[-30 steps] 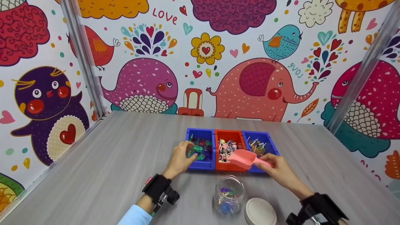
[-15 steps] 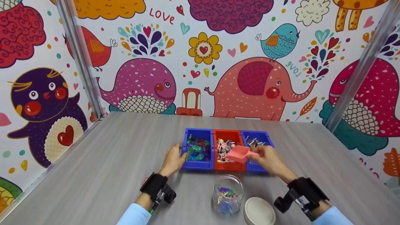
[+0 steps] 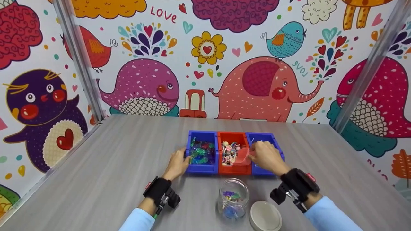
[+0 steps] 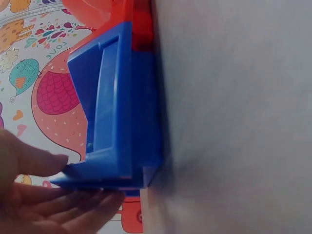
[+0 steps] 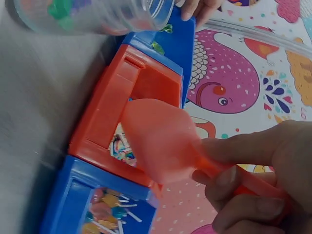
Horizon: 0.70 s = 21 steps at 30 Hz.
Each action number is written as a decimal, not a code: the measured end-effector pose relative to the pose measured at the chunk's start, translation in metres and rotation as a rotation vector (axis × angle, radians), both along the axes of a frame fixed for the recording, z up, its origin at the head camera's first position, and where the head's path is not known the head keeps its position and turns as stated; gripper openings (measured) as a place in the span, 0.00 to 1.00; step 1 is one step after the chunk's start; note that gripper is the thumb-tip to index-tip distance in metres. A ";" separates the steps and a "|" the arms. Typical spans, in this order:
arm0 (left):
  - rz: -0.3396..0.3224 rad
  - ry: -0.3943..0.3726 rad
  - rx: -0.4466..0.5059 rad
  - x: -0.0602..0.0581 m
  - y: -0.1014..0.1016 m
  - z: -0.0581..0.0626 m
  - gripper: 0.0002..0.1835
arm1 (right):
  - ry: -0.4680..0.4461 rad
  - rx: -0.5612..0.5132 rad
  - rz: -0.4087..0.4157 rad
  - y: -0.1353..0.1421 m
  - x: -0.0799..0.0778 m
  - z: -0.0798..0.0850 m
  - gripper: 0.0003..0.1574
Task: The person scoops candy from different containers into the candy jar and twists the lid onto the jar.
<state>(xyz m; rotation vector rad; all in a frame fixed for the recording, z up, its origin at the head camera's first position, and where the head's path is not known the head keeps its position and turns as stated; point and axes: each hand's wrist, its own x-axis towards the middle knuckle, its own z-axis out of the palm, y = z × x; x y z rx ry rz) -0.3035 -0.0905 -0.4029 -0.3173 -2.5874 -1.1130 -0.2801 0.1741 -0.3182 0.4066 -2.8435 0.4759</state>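
My right hand (image 3: 268, 157) grips the handle of a pink scoop (image 3: 242, 157). The scoop's head dips into the red bin (image 3: 234, 169) in the middle, over small lollipops (image 3: 228, 150) with white sticks. My left hand (image 3: 176, 163) pinches the outer side wall of the left blue bin (image 4: 109, 102), thumb over the rim and fingers outside. Clear green, blue and red pieces (image 3: 201, 152) fill that bin. The right blue bin (image 5: 63, 195), partly hidden by my right hand in the head view, contains amber, green and pink lollipops (image 5: 105, 209).
An uncovered clear jar (image 3: 233, 199) with some colourful pieces inside stands in front of the bins. A pale round lid (image 3: 266, 215) lies to its right. Cartoon-printed walls (image 3: 144, 80) border the grey table (image 3: 135, 154) at the back and sides.
My right hand has moved left and brought the scoop from above down into the red bin. My left hand has gone from over the green pieces to the left blue bin's outer wall.
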 end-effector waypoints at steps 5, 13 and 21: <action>-0.013 -0.007 0.011 0.001 0.000 -0.001 0.21 | 0.210 0.182 0.022 -0.016 -0.001 -0.001 0.08; -0.032 -0.015 0.004 0.003 0.000 -0.001 0.21 | 0.303 0.306 0.073 -0.025 -0.004 -0.007 0.12; -0.028 0.009 0.009 0.002 0.000 0.000 0.21 | 0.036 0.241 0.051 -0.026 -0.015 0.006 0.16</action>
